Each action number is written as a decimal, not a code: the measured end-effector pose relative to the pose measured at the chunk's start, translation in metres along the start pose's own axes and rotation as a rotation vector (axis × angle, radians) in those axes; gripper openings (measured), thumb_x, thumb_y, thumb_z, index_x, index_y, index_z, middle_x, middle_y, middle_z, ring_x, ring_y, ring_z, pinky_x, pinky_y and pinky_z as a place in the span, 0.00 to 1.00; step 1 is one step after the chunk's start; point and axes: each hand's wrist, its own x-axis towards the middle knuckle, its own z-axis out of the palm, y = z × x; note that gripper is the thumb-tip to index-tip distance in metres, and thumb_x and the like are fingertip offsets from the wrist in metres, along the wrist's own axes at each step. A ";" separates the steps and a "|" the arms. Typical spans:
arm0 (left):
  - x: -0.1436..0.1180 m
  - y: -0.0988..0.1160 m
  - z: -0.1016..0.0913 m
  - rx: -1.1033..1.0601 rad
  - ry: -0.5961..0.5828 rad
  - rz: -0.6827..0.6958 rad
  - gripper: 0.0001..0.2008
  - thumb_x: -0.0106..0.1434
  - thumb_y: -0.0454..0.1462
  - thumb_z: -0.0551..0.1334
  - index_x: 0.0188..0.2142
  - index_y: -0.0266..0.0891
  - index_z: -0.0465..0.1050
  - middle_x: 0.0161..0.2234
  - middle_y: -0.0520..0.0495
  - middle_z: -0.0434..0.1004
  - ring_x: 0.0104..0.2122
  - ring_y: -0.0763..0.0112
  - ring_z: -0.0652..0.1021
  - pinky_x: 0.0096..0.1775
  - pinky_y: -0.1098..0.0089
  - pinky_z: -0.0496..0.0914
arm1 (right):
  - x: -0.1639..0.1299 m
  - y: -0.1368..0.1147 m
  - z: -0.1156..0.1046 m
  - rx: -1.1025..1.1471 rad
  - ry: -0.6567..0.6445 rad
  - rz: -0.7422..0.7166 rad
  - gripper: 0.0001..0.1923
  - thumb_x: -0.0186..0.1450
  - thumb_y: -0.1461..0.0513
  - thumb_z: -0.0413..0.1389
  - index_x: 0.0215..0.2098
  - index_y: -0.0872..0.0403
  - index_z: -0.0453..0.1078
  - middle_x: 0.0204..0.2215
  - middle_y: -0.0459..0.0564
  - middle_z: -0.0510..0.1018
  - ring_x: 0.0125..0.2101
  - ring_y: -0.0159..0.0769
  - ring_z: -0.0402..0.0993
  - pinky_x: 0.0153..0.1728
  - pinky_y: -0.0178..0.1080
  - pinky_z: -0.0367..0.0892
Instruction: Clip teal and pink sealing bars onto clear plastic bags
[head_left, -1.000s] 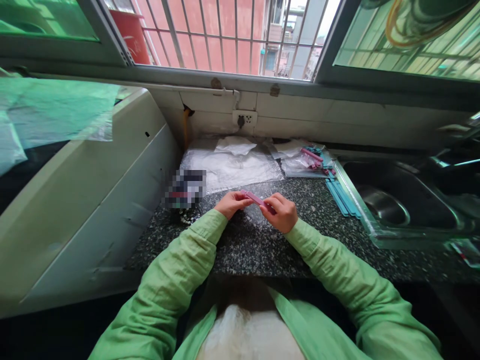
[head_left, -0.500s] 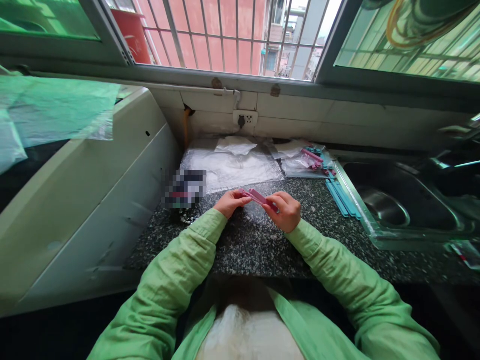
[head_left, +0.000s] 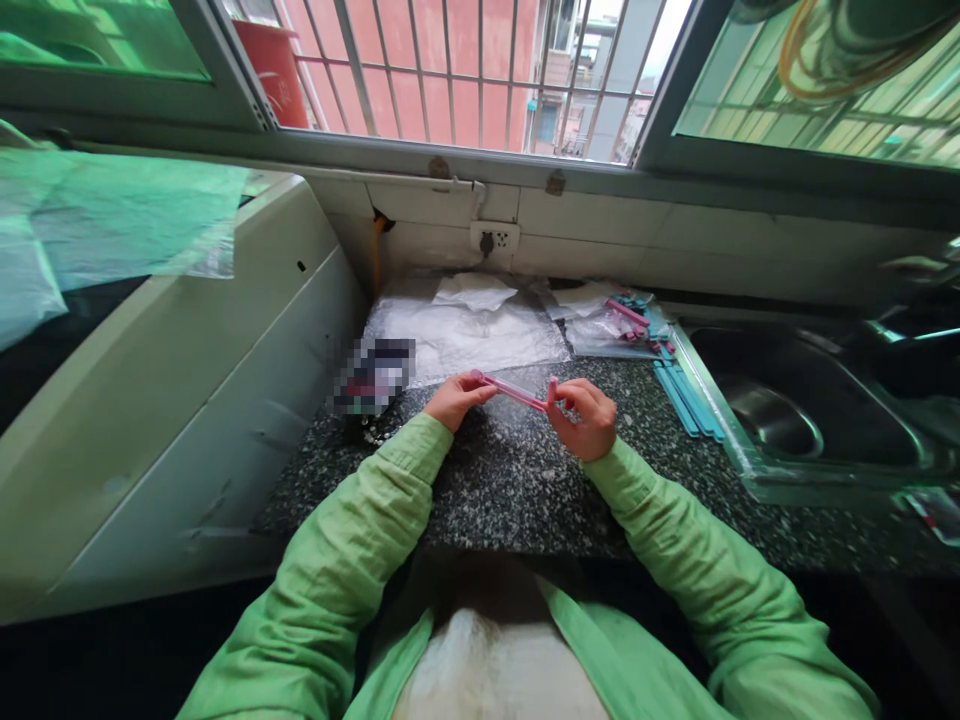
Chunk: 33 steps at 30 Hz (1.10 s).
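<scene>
Above the speckled counter (head_left: 517, 500) a slim pink plastic strip (head_left: 517, 390) spans my two hands. My left hand (head_left: 456, 402) pinches its left end between thumb and fingers. At its right end a short pink piece stands up, and my right hand (head_left: 585, 420) closes its fingertips there. What exactly the strip is I cannot tell. To the right, several teal plastic strips (head_left: 684, 398) lie side by side. Behind them a clear bag (head_left: 592, 335) holds pink and teal pieces.
A white plastic package (head_left: 472, 335) lies against the tiled wall, with a blurred-out object (head_left: 375, 375) at its left. On the right is a metal sink (head_left: 810, 390). A tall white appliance side (head_left: 247, 400) borders the counter at left. A socket (head_left: 495, 238) sits above.
My right hand has moved slightly right, away from my left. The pink piece now looks longer and thinner between them, with a part upright at its right end.
</scene>
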 end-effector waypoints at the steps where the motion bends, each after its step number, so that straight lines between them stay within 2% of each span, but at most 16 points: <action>1: 0.000 0.000 0.000 -0.008 0.007 0.003 0.15 0.35 0.42 0.70 0.19 0.34 0.70 0.16 0.56 0.65 0.20 0.81 0.62 0.26 0.74 0.57 | 0.001 0.000 0.000 0.001 0.007 0.000 0.02 0.57 0.65 0.55 0.29 0.53 0.65 0.23 0.45 0.71 0.21 0.26 0.64 0.21 0.31 0.62; 11: 0.000 0.004 -0.002 -0.053 0.101 -0.004 0.15 0.33 0.40 0.70 0.20 0.34 0.71 0.18 0.54 0.67 0.21 0.80 0.64 0.26 0.73 0.58 | -0.001 0.005 -0.002 -0.020 -0.003 0.040 0.03 0.56 0.66 0.54 0.26 0.54 0.64 0.23 0.46 0.70 0.20 0.26 0.60 0.22 0.32 0.61; 33: 0.000 0.010 -0.004 -0.117 0.137 0.011 0.14 0.34 0.38 0.68 0.21 0.33 0.71 0.19 0.51 0.72 0.21 0.78 0.67 0.26 0.74 0.60 | -0.005 0.010 0.000 0.034 0.001 0.116 0.01 0.57 0.64 0.52 0.29 0.54 0.62 0.24 0.45 0.70 0.19 0.25 0.61 0.20 0.32 0.62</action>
